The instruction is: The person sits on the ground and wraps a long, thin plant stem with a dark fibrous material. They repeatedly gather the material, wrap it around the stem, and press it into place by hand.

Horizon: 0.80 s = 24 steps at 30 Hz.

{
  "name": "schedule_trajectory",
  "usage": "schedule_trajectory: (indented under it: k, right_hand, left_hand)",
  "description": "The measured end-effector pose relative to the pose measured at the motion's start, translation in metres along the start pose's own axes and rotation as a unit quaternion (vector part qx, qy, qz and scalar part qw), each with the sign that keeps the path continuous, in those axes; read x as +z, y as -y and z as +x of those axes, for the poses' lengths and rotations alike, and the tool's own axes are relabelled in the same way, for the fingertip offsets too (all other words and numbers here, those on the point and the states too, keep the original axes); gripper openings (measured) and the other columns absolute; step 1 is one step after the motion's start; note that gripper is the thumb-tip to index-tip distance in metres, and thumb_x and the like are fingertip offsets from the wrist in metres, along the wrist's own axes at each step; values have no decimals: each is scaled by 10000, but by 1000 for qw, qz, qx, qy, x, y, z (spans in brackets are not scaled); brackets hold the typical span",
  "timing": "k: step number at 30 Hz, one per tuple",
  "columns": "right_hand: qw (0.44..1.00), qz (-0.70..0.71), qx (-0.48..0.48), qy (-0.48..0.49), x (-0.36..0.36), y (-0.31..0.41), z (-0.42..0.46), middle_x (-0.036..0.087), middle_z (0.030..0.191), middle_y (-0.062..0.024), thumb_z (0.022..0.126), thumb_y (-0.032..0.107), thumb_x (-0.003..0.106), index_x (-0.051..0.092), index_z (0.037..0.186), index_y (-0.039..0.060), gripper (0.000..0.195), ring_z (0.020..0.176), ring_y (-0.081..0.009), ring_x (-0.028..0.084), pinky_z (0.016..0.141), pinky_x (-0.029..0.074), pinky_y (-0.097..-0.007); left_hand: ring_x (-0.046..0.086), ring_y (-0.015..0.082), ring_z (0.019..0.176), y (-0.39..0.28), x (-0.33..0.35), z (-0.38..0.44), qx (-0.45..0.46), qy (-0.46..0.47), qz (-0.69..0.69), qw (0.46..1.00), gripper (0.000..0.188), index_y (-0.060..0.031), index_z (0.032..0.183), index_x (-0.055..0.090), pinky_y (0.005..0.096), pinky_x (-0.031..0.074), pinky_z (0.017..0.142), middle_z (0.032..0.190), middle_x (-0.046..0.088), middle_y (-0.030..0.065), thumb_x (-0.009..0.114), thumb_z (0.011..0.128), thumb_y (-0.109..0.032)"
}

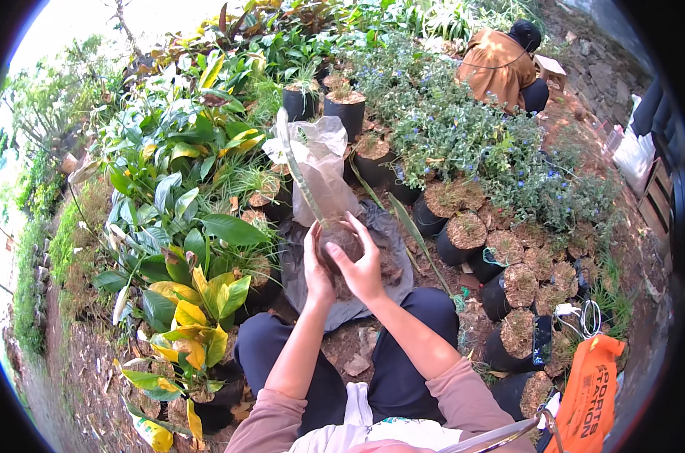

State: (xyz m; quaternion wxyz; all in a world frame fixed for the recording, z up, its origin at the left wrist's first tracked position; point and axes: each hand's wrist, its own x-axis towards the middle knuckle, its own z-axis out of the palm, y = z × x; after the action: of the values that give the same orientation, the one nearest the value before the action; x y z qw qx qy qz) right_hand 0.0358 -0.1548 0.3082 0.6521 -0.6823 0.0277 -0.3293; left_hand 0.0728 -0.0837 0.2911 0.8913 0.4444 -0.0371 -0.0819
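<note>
My left hand and my right hand cup a round soil root ball between them, from its two sides. A long, mottled upright leaf rises from the ball and leans to the left. Under my hands a dark plastic sheet lies on the ground with some loose soil on it. Just beyond the root ball stands a clear plastic bag, crumpled. Long green leaves lie to the right of the sheet.
Black grow bags filled with brown material stand at the right. Leafy plants with yellow leaves grow at the left. An orange bag and a phone are at the lower right. Another person crouches at the upper right.
</note>
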Motion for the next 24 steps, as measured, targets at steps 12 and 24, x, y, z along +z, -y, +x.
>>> schedule_trajectory:
  k: [12,24]
  right_hand:
    - [966,-216,-120,71,11,-7,-23,275,1498,-202,958,457,428,438,1337,48,557,1392,-410,207,1092,99,-599]
    - [964,-206,-165,-36,-33,3,30,221,1523,-204,1005,482,261,237,1457,-20,676,1409,-390,189,1139,134,-485]
  left_hand:
    - [554,120,893,6,-22,-2,4,42,14,999,309,-20,1016,577,291,456,818,981,609,50,403,1011,-275]
    - [592,129,884,9,-22,7,5,88,140,986,309,19,1036,607,282,466,837,966,645,59,475,985,-255]
